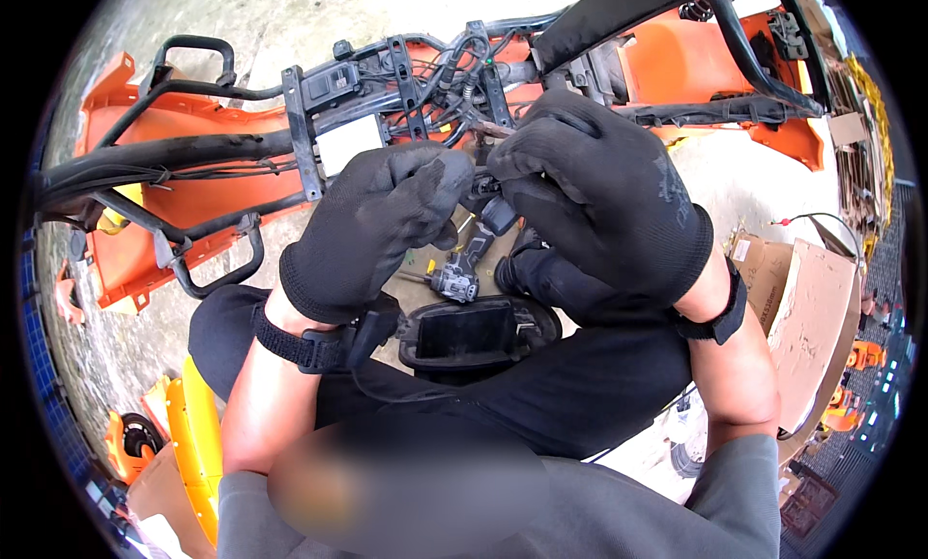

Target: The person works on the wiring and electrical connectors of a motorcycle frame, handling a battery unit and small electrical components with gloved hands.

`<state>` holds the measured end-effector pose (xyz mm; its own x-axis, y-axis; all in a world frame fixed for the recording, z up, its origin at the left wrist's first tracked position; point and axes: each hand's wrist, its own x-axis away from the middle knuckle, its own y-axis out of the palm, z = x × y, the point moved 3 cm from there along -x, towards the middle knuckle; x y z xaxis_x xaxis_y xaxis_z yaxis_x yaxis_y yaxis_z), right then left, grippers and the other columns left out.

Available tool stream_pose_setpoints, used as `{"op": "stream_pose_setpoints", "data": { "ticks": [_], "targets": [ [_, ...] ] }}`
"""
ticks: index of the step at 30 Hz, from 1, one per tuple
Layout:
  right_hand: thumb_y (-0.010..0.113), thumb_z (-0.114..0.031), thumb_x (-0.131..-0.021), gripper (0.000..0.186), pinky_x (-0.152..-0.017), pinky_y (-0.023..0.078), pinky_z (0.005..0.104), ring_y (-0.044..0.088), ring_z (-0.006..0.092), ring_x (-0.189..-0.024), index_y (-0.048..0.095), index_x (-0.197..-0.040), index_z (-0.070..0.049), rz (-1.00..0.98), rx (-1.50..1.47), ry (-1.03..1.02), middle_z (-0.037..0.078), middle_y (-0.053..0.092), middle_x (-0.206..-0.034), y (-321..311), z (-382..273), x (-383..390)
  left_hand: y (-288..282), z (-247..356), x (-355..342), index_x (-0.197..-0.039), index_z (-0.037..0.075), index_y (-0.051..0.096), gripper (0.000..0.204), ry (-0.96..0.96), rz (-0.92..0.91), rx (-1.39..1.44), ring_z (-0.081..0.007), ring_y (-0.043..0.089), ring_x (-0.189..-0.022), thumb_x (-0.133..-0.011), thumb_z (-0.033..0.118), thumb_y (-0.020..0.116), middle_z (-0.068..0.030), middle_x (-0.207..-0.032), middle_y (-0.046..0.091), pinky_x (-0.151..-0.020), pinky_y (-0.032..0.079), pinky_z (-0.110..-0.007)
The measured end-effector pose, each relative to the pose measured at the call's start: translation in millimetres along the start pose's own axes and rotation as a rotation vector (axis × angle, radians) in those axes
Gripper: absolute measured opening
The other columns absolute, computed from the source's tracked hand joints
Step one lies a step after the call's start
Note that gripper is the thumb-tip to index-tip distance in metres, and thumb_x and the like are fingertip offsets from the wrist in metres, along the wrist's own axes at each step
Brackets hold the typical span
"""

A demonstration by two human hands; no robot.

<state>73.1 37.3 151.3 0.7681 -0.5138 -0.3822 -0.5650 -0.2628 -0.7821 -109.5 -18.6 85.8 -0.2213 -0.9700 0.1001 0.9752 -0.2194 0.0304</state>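
Both hands wear black work gloves and are raised close together over a black tubular vehicle frame (222, 151). My left hand (387, 211) is closed, thumb and fingers pressed together; whatever it grips is hidden. Opposite it, my right hand (604, 187) is closed too, its fingertips bent in a pinch toward the left ones, with their contents too small or covered to make out. Beyond the fingers lies a tangle of dark wiring (454, 71) on the frame. Below and between the hands, a grey and black cordless power driver (459, 274) lies on the ground.
Orange plastic body panels (227, 196) sit under the frame. A black case with a dark screen (469, 334) is between my legs. At right stand a cardboard box (807, 298) and stacked flattened cardboard (855, 162). A yellow panel (193, 448) is at lower left.
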Motion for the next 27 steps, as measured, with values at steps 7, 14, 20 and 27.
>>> {"op": "stream_pose_setpoints", "data": {
  "ticks": [7, 14, 20, 27],
  "targets": [
    [0.07, 0.0, -0.07, 0.024, -0.063, 0.046, 0.0398, 0.058, 0.0336, -0.077, 0.062, -0.093, -0.003, 0.019, 0.017, 0.002, 0.013, 0.057, -0.084, 0, -4, -1, -2, 10, -7, -0.114, -0.002, 0.062, 0.033, -0.224, -0.085, 0.058, -0.0138, 0.063, -0.077, -0.095, 0.024, 0.059, -0.0082, -0.089, 0.065, -0.07, 0.05, -0.028],
    [0.071, 0.001, -0.071, 0.023, -0.063, 0.047, 0.036, 0.059, 0.0296, -0.074, 0.061, -0.091, -0.003, 0.042, 0.049, -0.018, 0.011, 0.057, -0.082, 1, -4, 0, 3, 10, -5, -0.099, 0.0, 0.064, 0.031, -0.161, -0.057, 0.064, -0.012, 0.061, -0.074, -0.097, 0.029, 0.055, -0.0062, -0.08, 0.065, -0.067, 0.048, -0.029],
    [0.07, -0.003, -0.074, 0.018, -0.064, 0.046, 0.0324, 0.057, 0.0254, -0.072, 0.063, -0.092, -0.002, 0.01, -0.086, 0.046, 0.009, 0.056, -0.08, -3, 4, -4, 0, 0, -3, -0.092, 0.003, 0.06, 0.029, 0.169, 0.044, -0.092, -0.0124, 0.059, -0.069, -0.1, 0.028, 0.049, -0.0042, -0.073, 0.06, -0.064, 0.047, -0.03],
    [0.055, -0.011, -0.095, 0.019, -0.06, 0.044, 0.026, 0.053, 0.0079, -0.069, 0.066, -0.107, -0.002, 0.141, -0.327, 0.354, 0.001, 0.063, -0.086, -15, 23, 6, -1, -1, -4, -0.091, 0.006, 0.055, 0.033, -0.126, 0.024, 0.347, -0.0101, 0.035, -0.054, -0.103, 0.035, 0.045, 0.0027, -0.061, 0.037, -0.059, 0.042, -0.03]
  ]
}}
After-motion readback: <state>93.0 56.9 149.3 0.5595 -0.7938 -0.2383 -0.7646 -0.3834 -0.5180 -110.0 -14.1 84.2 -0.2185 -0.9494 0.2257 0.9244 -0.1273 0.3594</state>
